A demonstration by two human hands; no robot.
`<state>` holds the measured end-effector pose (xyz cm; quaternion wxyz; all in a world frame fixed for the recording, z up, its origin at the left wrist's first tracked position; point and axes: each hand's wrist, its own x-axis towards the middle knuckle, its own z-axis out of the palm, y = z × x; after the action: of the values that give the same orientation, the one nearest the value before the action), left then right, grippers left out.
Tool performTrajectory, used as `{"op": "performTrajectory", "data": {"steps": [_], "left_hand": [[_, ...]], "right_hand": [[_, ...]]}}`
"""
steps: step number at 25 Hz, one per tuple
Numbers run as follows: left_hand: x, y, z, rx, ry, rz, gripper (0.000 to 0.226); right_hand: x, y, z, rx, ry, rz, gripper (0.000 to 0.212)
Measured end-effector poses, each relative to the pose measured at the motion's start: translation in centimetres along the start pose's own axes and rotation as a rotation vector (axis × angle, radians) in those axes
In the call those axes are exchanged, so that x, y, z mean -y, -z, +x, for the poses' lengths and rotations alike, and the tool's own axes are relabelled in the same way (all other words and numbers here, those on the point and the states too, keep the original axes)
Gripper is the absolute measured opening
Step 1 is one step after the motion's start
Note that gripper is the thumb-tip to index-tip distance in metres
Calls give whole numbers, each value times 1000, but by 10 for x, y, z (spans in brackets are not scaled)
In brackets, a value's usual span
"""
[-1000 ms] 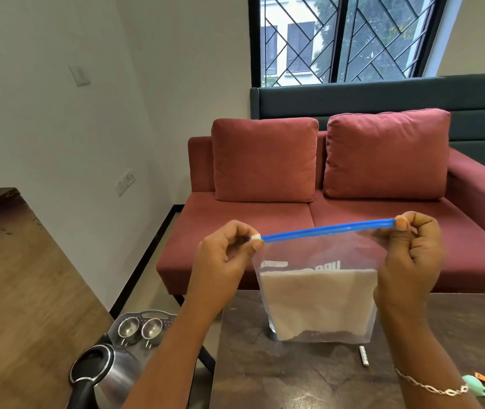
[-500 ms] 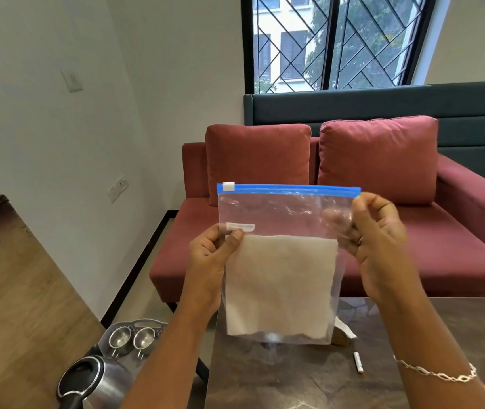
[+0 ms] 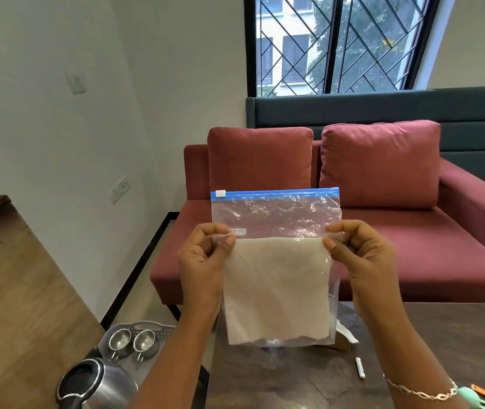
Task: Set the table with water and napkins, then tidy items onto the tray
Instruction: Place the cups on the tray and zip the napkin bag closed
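Note:
I hold a clear zip bag (image 3: 276, 214) with a blue slider strip upright in front of me, above the dark table (image 3: 456, 335). White napkins (image 3: 276, 287) fill its lower half. My left hand (image 3: 205, 258) pinches the bag's left edge and my right hand (image 3: 362, 252) pinches its right edge, both at mid-height. The white slider sits at the strip's left end. A grey tray (image 3: 158, 330) at lower left carries two small steel cups (image 3: 133, 340), with a steel kettle (image 3: 96, 382) in front of it.
A red sofa (image 3: 412, 261) with two cushions stands behind the table. A small white cylinder (image 3: 359, 368) and a torn wrapper (image 3: 345, 335) lie on the table. Green and orange utensil ends (image 3: 483, 401) show at the lower right. A wooden surface (image 3: 14, 290) runs along the left.
My hands have slid from the blue strip's ends down to the bag's side edges. The bag now hangs flat and upright, facing me, a little higher.

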<state>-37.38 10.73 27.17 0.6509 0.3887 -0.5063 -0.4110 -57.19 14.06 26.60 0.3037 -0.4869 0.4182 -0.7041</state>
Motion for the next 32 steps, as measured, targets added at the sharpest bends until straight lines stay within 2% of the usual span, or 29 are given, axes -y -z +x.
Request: {"op": "performTrajectory", "data": {"steps": [4,6,9,12,14,15,18,20,22,25,27,28,31,32], "left_hand": [[0,13,7,237,0,59,34],[0,18,9,304,-9,153,39],[1,26,12,259,-114,350,35],[7,38,19,215,-186,510,31],[10,48,23,254,-177,546,14],[9,52,25,288,-170,553,4],[9,72,31,322,-165,589,4],[12,90,37,316,-164,641,5],[19,113,43,339,-124,646,8],[36,159,53,393,-16,635,7],[51,195,62,392,65,669,7],[59,211,68,392,112,678,6],[79,253,85,400,224,742,24],[88,269,91,404,251,768,23]], "right_hand": [[-7,4,5,83,39,-178,43],[-7,6,7,84,79,-298,44],[-8,3,5,69,136,-477,37],[-16,-4,1,82,180,-600,20],[-21,-10,-1,157,174,-618,10],[-22,-13,-2,204,152,-612,15],[-25,-30,-5,375,103,-642,29],[-33,-47,-7,498,86,-743,36],[-46,-70,-10,560,60,-888,45],[-74,-113,-19,590,260,-1015,19],[-97,-145,-26,643,352,-1042,16],[-109,-161,-28,678,349,-1059,11],[-143,-203,-36,825,252,-1171,2],[-156,-218,-39,884,233,-1212,5]]}}
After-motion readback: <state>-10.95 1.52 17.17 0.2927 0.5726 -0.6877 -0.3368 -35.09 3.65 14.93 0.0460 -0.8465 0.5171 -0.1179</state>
